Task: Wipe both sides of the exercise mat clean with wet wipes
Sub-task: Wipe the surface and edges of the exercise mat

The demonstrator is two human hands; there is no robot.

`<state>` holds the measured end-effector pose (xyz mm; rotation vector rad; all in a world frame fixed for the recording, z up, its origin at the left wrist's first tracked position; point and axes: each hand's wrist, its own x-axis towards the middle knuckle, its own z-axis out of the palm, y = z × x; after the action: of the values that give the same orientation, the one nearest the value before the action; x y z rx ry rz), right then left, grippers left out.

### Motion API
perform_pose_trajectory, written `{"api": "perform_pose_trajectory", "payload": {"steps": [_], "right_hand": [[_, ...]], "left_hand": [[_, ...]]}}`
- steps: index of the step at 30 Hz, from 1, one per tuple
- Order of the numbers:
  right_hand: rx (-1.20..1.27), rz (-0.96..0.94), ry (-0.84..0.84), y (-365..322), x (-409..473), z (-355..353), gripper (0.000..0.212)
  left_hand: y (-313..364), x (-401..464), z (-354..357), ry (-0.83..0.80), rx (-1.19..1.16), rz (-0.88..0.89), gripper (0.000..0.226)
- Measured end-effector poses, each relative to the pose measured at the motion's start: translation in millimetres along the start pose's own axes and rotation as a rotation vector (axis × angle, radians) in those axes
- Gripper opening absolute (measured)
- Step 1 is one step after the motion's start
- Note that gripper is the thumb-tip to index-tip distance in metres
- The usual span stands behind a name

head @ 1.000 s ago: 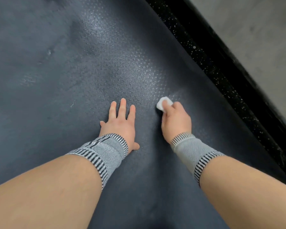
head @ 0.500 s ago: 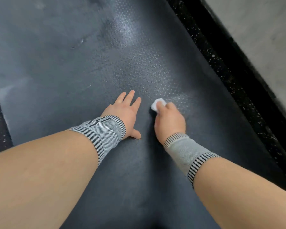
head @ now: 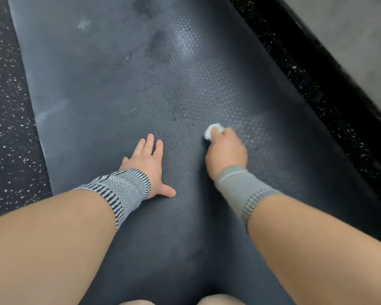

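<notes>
Head view looks down on a dark exercise mat (head: 101, 89) laid lengthwise over speckled rubber floor (head: 7, 106), and the mat serves as the landmark for everything else. Near the mat's middle, the left hand (head: 146, 164) lies flat with fingers straight and spread, thumb out to the side, palm pressing the surface to brace the body. Just to the right of it on the mat, the right hand (head: 226, 150) is curled around a small bunched white wet wipe (head: 213, 130), which pokes out past the knuckles and touches the mat. That hand is slightly blurred, which suggests it is moving.

Compared with a second ago, the right hand and wipe have swung out toward the mat's right edge after first drawing in close to the left hand, so the two hands now sit further apart. The left hand has kept its planted place. More of the mat's left edge and the floor beyond it now shows, so the head has turned.

Patches of sheen and darker damp marks spread up the mat beyond both hands, while the strip nearer the knees looks dull. My reading is that the upper face is partway wiped, with short side-to-side strokes working across the width. The underside does not show, and the mat lies flat, so flipping is likely still ahead.
</notes>
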<state>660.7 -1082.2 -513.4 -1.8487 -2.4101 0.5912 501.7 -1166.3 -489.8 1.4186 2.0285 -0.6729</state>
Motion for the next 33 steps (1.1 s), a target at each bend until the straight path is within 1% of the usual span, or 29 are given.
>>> {"api": "perform_pose_trajectory", "payload": {"steps": [3,4,5,6,7,9,10,11,12,14,16,18,20,21,22,23,25,26,27,28,30,31,33], "right_hand": [[-0.045,-0.345,-0.181,-36,-29,13,0.029],[-0.049,-0.419,-0.221,-36,-33,13,0.03],[-0.039,-0.446,-0.213,-31,-32,10,0.03],[-0.04,-0.419,-0.163,-21,-27,5,0.029],[-0.036,-0.34,-0.075,-8,-20,1,0.027],[-0.024,-0.062,0.121,27,-6,-12,0.025],[-0.018,0.087,0.189,42,-3,-18,0.025],[-0.02,0.196,0.218,52,-3,-20,0.026],[-0.033,0.258,0.209,56,-7,-18,0.028],[-0.056,0.27,0.159,45,-20,-9,0.028],[-0.026,0.15,0.114,19,-39,4,0.025],[-0.022,-0.082,0.012,-12,-63,15,0.026],[-0.085,-0.296,-0.116,-28,-77,20,0.026],[-0.098,-0.326,-0.116,-26,-75,17,0.024],[-0.092,-0.285,-0.055,-19,-68,11,0.022],[-0.075,-0.195,0.035,-9,-59,4,0.02],[-0.058,0.077,0.175,15,-38,-8,0.021],[-0.06,0.199,0.198,24,-32,-12,0.024],[-0.075,0.273,0.19,28,-31,-11,0.026],[-0.094,0.289,0.157,23,-34,-7,0.028],[-0.076,0.185,0.081,2,-51,7,0.027],[-0.066,0.082,0.046,-11,-62,15,0.027],[-0.066,-0.183,-0.053,-31,-78,26,0.026]], "left_hand": [[-3,0,2,0.018,-0.057,0.031,0.141],[-4,-1,2,0.024,-0.072,0.038,0.141],[-5,-1,2,0.03,-0.081,0.041,0.141],[-5,-1,2,0.034,-0.085,0.039,0.141],[-5,-1,3,0.033,-0.087,0.037,0.14],[-5,-1,4,0.025,-0.087,0.035,0.14],[-4,-1,3,0.025,-0.083,0.038,0.14],[-4,-1,3,0.024,-0.079,0.041,0.14],[-4,0,2,0.02,-0.076,0.042,0.14],[-4,-1,2,0.018,-0.067,0.043,0.14],[-4,-1,3,0.037,-0.057,0.048,0.14],[-5,-3,3,0.053,-0.055,0.05,0.14],[-5,-3,3,0.058,-0.069,0.058,0.14],[-5,-4,3,0.058,-0.075,0.062,0.14],[-5,-4,3,0.059,-0.075,0.064,0.14],[-4,-3,3,0.058,-0.074,0.064,0.14],[-4,-3,3,0.047,-0.075,0.062,0.139],[-5,-3,3,0.042,-0.076,0.061,0.139],[-5,-3,3,0.04,-0.077,0.06,0.139],[-5,-2,3,0.043,-0.079,0.06,0.139],[-6,-2,4,0.058,-0.089,0.064,0.139],[-6,-3,5,0.066,-0.095,0.068,0.139],[-7,-3,5,0.069,-0.117,0.079,0.139]]}}
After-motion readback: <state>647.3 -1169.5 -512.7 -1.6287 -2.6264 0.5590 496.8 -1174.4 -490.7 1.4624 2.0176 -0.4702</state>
